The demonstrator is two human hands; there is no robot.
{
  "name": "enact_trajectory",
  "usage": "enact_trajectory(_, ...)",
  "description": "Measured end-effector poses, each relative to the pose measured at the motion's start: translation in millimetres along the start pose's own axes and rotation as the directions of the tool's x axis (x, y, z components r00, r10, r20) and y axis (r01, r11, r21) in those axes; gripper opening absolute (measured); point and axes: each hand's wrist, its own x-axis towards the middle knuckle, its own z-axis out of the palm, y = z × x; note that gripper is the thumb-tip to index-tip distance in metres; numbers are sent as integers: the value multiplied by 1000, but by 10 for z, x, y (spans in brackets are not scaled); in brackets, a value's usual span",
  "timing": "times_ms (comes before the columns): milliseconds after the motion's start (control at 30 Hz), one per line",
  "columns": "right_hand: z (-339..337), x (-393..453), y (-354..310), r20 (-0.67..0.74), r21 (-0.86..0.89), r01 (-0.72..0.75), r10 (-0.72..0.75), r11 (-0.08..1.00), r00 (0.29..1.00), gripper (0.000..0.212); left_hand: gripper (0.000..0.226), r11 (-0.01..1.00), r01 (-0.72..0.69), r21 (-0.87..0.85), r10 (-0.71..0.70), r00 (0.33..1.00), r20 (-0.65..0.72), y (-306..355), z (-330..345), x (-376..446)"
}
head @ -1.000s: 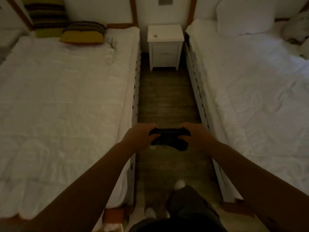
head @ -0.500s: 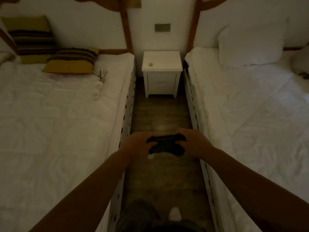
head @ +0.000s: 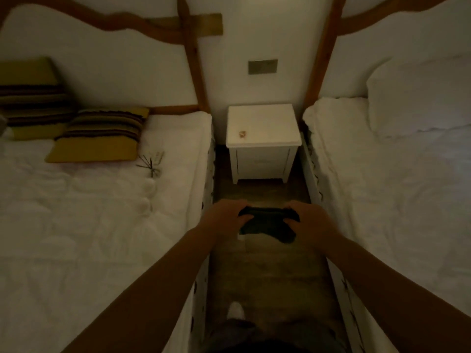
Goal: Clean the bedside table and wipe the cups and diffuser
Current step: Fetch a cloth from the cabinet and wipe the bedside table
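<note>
A dark folded cloth (head: pixel 267 224) is held between both hands, ahead of which stands the white wooden bedside table (head: pixel 263 138).

The left hand (head: pixel 224 217) and right hand (head: pixel 309 219) are curled round the cloth's ends. Beyond the hands, a small brownish scrap (head: pixel 242 134) lies on the tabletop; it could be swept to the floor by a careless wipe. No cups or diffuser can be made out.

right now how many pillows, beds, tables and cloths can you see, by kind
striped cushions: 2
white pillow: 1
beds: 2
bedside table: 1, with a small brown scrap on top
dark cloth: 1, held by left hand and right hand
total: 7
</note>
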Motion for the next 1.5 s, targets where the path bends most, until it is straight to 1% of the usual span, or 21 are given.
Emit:
enact_trajectory(33,-86,330,20,-13,23,-11,11,1000,1000,23,15,1000,4,8,-4,1000,4,-103,-144,309)
enact_trajectory(133,-248,917,25,-31,44,-28,30,999,999,23,9,1000,22,2,-22,1000,-2,-276,-382,869)
enact_trajectory(267,-463,2046,396,-38,74,-62,65,995,997,20,13,997,59,-53,-59,998,1,-595,-500,2001)
enact_trajectory(300,-529,2513,597,-43,81,-52,55,995,998,18,14,995,78,-69,-78,997,7,-722,-503,2459)
enact_trajectory(333,-539,2606,644,-29,87,-54,56,995,998,17,15,994,88,-64,-86,996,27,-753,-490,2547)
enact_trajectory(400,-602,3197,920,4,105,-70,70,992,998,19,19,987,133,-92,-129,990,47,-941,-453,3129)
enact_trajectory(467,-652,3753,1217,32,129,-83,79,988,996,25,23,977,180,-113,-175,983,59,-1099,-400,3705)
enact_trajectory(567,-723,4552,1669,21,135,-93,91,986,996,35,30,964,216,-157,-207,976,75,-1329,-304,4570)
enact_trajectory(633,-690,5017,1934,19,160,-115,114,980,993,39,28,949,238,-209,-223,971,90,-1500,-204,5083)
enact_trajectory(700,-633,5409,2190,39,187,-154,149,970,988,42,22,942,233,-242,-221,972,75,-1656,-74,5542)
enact_trajectory(800,-478,5995,2620,38,250,-217,214,944,976,47,20,941,168,-293,-168,985,28,-1888,199,6219)
enact_trajectory(867,-342,6331,2878,18,267,-238,242,934,970,50,23,940,157,-302,-164,986,4,-2057,396,6603)
enact_trajectory(1033,45,7133,3529,-42,359,-295,331,885,943,54,27,909,148,-389,-165,986,-10,-2507,902,7553)
enact_trajectory(1100,159,7407,3759,-94,362,-300,355,882,930,55,26,889,140,-436,-170,985,-31,-2671,1078,7907)
enact_trajectory(1233,310,7942,4183,-241,369,-282,384,886,892,53,26,811,172,-559,-249,966,-64,-2908,1352,8574)
enact_trajectory(1300,335,8146,4317,-292,352,-305,413,885,863,51,30,805,139,-576,-228,970,-84,-2973,1404,8833)
enact_trajectory(1367,393,8258,4399,-333,319,-343,444,883,832,51,36,867,79,-491,-154,981,-114,-3062,1437,9011)
enact_trajectory(1400,426,8278,4404,-382,247,-363,434,899,816,53,40,918,47,-395,-114,982,-150,-3132,1442,9062)
enact_trajectory(1433,460,8284,4373,-435,127,-377,393,917,810,56,44,969,18,-245,-70,976,-205,-3227,1434,9101)
enact_trajectory(1467,507,8287,4311,-464,-9,-373,326,928,823,60,48,999,4,-43,-15,968,-249,-3348,1420,9128)
enact_trajectory(1500,571,8284,4229,-447,-127,-346,258,930,857,66,52,987,15,158,25,969,-247,-3475,1397,9145)
